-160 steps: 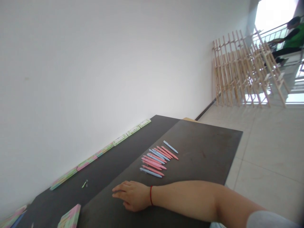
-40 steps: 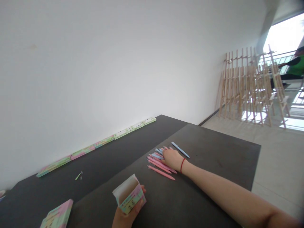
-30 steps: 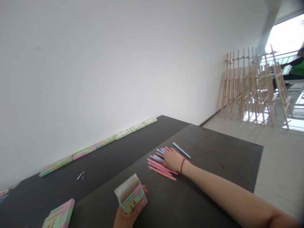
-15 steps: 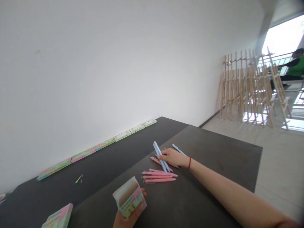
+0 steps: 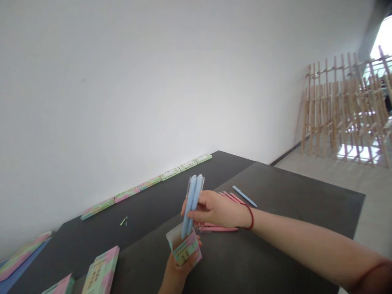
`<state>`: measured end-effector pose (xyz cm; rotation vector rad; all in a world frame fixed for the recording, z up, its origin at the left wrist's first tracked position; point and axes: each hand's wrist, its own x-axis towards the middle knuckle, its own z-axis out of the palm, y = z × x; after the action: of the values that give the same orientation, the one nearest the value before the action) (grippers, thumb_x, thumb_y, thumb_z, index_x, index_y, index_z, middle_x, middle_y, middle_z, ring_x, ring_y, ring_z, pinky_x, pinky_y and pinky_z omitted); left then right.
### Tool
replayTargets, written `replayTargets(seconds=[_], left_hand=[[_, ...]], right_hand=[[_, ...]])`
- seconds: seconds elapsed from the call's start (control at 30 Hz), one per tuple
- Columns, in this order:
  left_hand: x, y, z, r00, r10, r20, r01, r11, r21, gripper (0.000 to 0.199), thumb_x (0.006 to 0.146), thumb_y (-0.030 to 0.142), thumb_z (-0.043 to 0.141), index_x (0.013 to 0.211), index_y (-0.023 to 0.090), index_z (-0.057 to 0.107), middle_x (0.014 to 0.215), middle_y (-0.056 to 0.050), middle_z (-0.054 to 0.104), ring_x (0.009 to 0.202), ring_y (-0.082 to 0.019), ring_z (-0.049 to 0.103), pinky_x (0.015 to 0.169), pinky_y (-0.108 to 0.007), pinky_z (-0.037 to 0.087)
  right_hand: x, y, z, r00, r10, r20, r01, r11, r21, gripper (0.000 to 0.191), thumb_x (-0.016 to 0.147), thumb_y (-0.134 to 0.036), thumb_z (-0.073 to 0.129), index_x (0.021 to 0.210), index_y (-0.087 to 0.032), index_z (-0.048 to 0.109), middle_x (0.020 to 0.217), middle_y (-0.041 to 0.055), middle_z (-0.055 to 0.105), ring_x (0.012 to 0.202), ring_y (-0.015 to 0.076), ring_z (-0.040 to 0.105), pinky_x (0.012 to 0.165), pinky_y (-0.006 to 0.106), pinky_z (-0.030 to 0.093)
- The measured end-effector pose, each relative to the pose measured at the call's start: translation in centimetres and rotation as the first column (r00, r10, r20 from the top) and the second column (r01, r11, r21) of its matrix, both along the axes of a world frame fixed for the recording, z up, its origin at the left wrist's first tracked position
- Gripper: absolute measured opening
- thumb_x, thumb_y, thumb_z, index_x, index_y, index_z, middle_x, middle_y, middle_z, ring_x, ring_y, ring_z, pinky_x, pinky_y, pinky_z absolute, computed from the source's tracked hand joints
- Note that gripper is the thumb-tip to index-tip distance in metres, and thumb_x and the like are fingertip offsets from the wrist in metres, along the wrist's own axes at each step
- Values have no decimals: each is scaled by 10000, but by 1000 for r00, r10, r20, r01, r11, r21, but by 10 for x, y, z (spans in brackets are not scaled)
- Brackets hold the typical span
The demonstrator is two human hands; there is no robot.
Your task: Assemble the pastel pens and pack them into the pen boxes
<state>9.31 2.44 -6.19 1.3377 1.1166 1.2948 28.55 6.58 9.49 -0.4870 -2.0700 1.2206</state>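
1. Blue pens (image 5: 192, 204): a small bunch, upright, pinched in your right hand (image 5: 214, 209), lower tips at the mouth of the open box (image 5: 184, 247).
2. Open box: pastel carton, gripped from below by your left hand (image 5: 177, 271), above the dark table (image 5: 275, 261).
3. Pink pens (image 5: 219, 228): lying flat behind your right hand.
4. Single blue pen (image 5: 244, 196): on the table, apart.

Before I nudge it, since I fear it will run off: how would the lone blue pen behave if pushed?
The lone blue pen looks round and slim, so it would probably roll. It likely stays stiff and light. The dark table looks flat, so little would stop it.
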Motion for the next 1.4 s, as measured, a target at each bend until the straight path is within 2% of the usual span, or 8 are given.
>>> replayTargets(seconds=[0.1, 0.23, 0.43, 0.67, 0.9, 1.17, 1.3, 1.4], left_hand=[[1, 0, 3, 1000, 12, 18, -12, 1000, -6, 468, 577, 478, 780, 929, 182, 692, 861, -99, 736, 829, -272, 679, 708, -340, 541], [3, -2, 8, 1000, 12, 21, -11, 998, -57, 422, 603, 453, 763, 916, 175, 708, 861, -96, 736, 836, -267, 674, 740, -343, 538], [5, -4, 11, 999, -30, 43, 33, 996, -78, 418, 583, 437, 785, 900, 170, 732, 920, -109, 745, 891, -287, 675, 800, -367, 533], [7, -5, 15, 999, -31, 33, 34, 997, -72, 429, 605, 439, 773, 932, 165, 728, 942, -118, 745, 892, -289, 679, 806, -381, 532], [7, -4, 14, 997, -52, 50, 54, 997, -51, 468, 607, 464, 775, 944, 143, 725, 915, -133, 745, 887, -289, 676, 786, -365, 528], [4, 0, 7, 997, -61, 46, 63, 997, -54, 467, 585, 463, 793, 922, 143, 737, 894, -124, 748, 861, -280, 676, 776, -354, 525], [4, 0, 8, 996, -67, 56, 70, 996, -60, 486, 582, 474, 791, 925, 134, 729, 905, -132, 745, 873, -284, 676, 784, -357, 522], [4, -1, 10, 996, -65, 61, 69, 996, -64, 475, 595, 485, 779, 909, 132, 726, 881, -131, 745, 843, -276, 680, 766, -353, 524]], right_hand=[[-12, -4, 12, 981, -114, 155, 55, 938, 342, 109, 820, -185, 552, 878, -142, 633, 751, 3, 600, 662, 101, 539, 615, 193, 413], [-22, -5, 20, 938, -188, 290, 16, 862, 507, 111, 809, -234, 594, 779, -131, 625, 715, 1, 596, 631, 97, 515, 586, 192, 364], [-33, -6, 30, 889, -221, 402, -16, 862, 507, 180, 789, -301, 615, 754, -125, 619, 689, 8, 605, 589, 95, 506, 540, 193, 334], [-44, -2, 27, 902, -197, 384, 11, 900, 435, 199, 775, -228, 620, 957, -147, 626, 819, 12, 644, 690, 105, 556, 584, 177, 371], [-48, 0, 27, 909, -163, 384, -58, 863, 502, 169, 823, -209, 575, 968, -160, 646, 870, 25, 650, 737, 120, 561, 646, 196, 394], [-46, 5, 47, 845, -143, 515, -228, 774, 590, 149, 865, -166, 546, 910, -133, 684, 906, 50, 677, 791, 136, 588, 705, 215, 401], [-47, 1, 40, 813, -78, 577, -314, 776, 547, 188, 870, -181, 548, 989, -144, 688, 961, 51, 690, 848, 149, 615, 734, 215, 419], [-47, -3, 32, 835, -99, 541, -267, 787, 556, 266, 897, -219, 518, 1123, -145, 639, 1044, 76, 674, 940, 178, 611, 795, 243, 432]])
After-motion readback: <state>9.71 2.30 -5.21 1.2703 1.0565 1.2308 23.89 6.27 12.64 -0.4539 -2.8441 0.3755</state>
